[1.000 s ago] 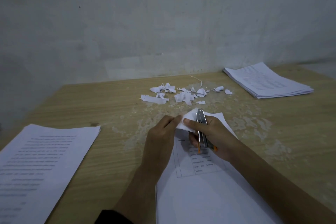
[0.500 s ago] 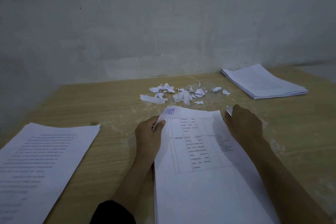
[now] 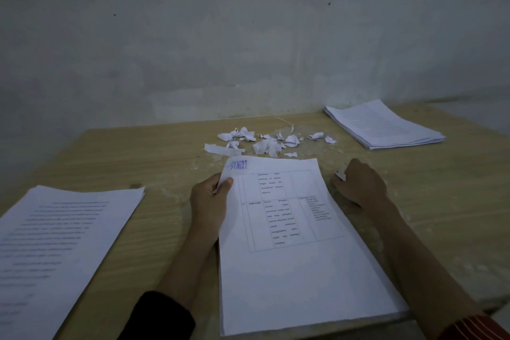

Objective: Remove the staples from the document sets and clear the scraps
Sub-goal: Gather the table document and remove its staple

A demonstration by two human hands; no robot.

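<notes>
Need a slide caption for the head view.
Left hand pinches the document set; right hand grips a metal tool beside it; scraps lie beyond.

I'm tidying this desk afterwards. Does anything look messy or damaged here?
Yes: torn paper scraps lie scattered on the table beyond the middle document set, where the wood surface looks blotchy and worn.
</notes>
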